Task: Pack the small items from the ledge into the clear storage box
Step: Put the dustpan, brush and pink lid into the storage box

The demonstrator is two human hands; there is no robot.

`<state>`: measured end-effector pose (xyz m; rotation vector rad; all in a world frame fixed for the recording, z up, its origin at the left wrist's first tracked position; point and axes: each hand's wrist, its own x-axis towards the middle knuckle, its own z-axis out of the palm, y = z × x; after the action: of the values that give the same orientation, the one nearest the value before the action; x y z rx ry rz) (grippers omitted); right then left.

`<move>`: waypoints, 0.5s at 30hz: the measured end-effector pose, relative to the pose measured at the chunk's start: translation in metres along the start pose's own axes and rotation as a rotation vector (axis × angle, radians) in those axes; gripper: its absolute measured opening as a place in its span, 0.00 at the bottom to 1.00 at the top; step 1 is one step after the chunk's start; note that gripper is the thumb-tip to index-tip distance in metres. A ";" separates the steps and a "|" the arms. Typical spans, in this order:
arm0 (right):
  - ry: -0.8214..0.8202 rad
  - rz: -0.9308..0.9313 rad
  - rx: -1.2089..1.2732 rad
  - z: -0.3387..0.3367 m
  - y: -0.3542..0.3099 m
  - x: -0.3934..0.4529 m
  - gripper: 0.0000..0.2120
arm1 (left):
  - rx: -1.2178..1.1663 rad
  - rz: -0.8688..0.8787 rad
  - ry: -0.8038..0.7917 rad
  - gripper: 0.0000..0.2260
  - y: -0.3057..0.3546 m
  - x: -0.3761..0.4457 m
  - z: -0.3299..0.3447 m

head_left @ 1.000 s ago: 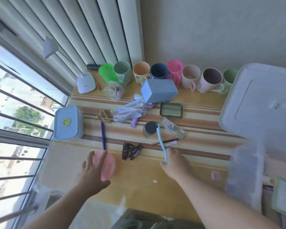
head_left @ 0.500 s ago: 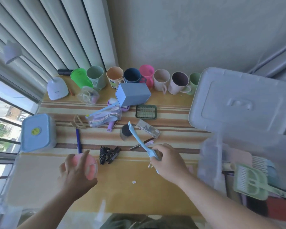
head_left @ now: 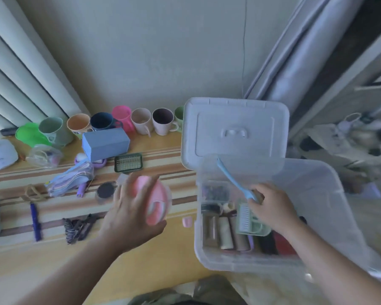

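Observation:
The clear storage box (head_left: 211, 259) stands open at the right end of the ledge (head_left: 141, 260), with several items inside. My right hand (head_left: 271, 206) is over the box and grips a light blue brush (head_left: 231, 179) whose handle slants up to the left. My left hand (head_left: 130, 214) holds a round pink object (head_left: 154, 201) above the ledge, just left of the box. Black hair clips (head_left: 77, 227), a blue pen (head_left: 35, 221), a small pink cap (head_left: 187, 222) and a dark round lid (head_left: 106, 190) lie on the ledge.
The box's white lid (head_left: 235, 128) leans behind the box. A row of mugs (head_left: 141, 121) lines the wall, with a grey-blue box (head_left: 106, 143), a green soap tray (head_left: 128, 162), a folded cloth bundle (head_left: 72, 178) and a white lamp base (head_left: 0, 157). Curtains hang at left and right.
My view swung right, bringing the open box into sight. My right hand carried the blue brush from the ledge over the box. My left hand moved right with the pink object.

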<state>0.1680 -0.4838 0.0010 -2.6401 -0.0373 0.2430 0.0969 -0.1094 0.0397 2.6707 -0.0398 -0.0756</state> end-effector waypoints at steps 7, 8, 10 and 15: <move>-0.499 -0.075 -0.249 0.006 0.086 -0.015 0.09 | 0.026 0.209 -0.044 0.51 0.115 0.029 0.032; -0.558 -0.105 -0.268 0.010 0.086 -0.014 0.09 | 0.040 0.223 -0.049 0.51 0.125 0.031 0.036; -0.649 -0.132 -0.260 0.021 0.081 -0.017 0.07 | 0.078 0.243 -0.048 0.50 0.142 0.032 0.043; -0.706 -0.119 -0.212 0.028 0.074 -0.018 0.19 | 0.082 0.259 -0.093 0.50 0.169 0.032 0.060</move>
<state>0.1438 -0.5369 -0.0550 -2.6006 -0.4706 1.1661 0.1230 -0.2890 0.0611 2.7170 -0.4258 -0.1164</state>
